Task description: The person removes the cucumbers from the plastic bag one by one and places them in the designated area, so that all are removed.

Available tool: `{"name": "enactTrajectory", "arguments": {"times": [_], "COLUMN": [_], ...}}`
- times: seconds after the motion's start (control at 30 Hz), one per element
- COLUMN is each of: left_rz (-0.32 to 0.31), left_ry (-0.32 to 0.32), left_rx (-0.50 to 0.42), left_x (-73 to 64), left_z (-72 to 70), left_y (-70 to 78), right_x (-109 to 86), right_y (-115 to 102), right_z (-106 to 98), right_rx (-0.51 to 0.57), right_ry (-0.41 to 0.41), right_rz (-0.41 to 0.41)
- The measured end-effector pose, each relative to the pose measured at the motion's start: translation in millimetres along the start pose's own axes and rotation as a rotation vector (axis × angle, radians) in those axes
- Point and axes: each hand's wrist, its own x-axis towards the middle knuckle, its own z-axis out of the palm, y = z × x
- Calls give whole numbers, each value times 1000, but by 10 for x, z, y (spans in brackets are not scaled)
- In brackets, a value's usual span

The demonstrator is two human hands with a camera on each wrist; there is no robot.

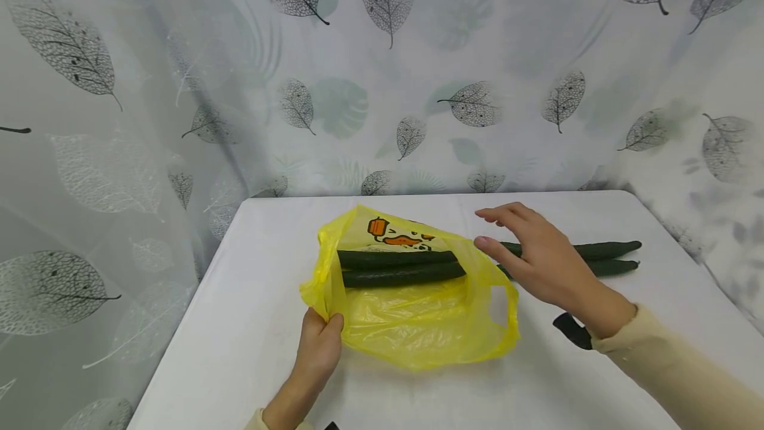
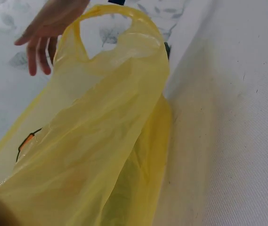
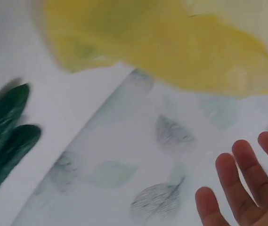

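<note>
A yellow plastic bag (image 1: pixel 406 334) with a cartoon print lies with its mouth spread toward me on the white table. Inside it, two dark green cucumbers (image 1: pixel 400 269) lie side by side. My left hand (image 1: pixel 319 344) pinches the bag's left edge between thumb and fingers. Over the bag's right side hovers my right hand (image 1: pixel 534 254), its fingers extended and holding nothing; the right wrist view shows the fingers (image 3: pixel 239 183) spread apart. Behind that hand, two more cucumbers (image 1: pixel 609 259) lie on the table, their left ends partly hidden by the hand and the bag.
The white table (image 1: pixel 239 324) has its far edge against a leaf-patterned curtain (image 1: pixel 382 85), which also hangs along the left and right sides. A black strap (image 1: pixel 572 330) sits at my right wrist.
</note>
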Motion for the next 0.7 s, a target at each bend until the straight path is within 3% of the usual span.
{"name": "enactTrajectory", "arguments": {"times": [0.1,0.23,0.5,0.7], "left_rz": [-3,3,8,5], "left_ry": [-2,-6,6,10], "left_rx": [-7,-19,-5,-2], "left_x": [-1,12,21,12], "left_z": [4,6,-1,-4], "left_y": [-5,-16,-20,-17], "right_x": [57,143,348,454], "right_y": [-210,-486,-897,-1059], "right_z": [2,14,58,73], "right_rx": [3,84,433,673], "right_ry": [-10,-36,-78,-113], "right_rz": [-59,-119,-186,-170]}}
